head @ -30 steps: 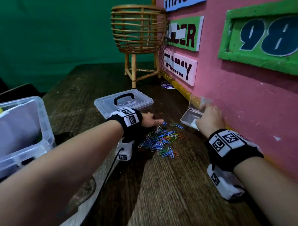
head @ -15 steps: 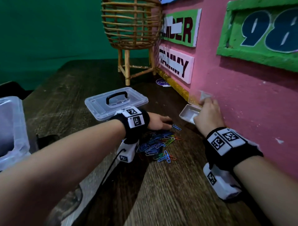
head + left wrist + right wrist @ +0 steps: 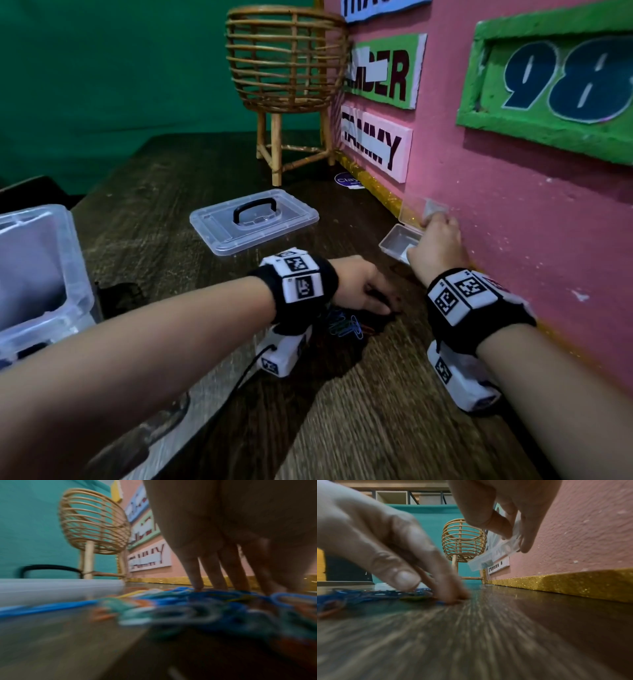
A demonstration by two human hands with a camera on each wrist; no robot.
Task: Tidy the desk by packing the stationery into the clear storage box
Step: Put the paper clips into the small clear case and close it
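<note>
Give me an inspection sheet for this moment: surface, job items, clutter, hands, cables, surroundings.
Surface: dark wooden desk.
Job's things: coloured paper clips heaped on the desk; small clear case open, by the wall; storage box open at left, its lid lying apart.
Clutter: wicker stand; round sticker.
Hands: left hand fingertips down on the clips; right hand pinches the case.
Cables: black cable from the left wrist camera.
Surroundings: pink wall with signs; green backdrop.
</note>
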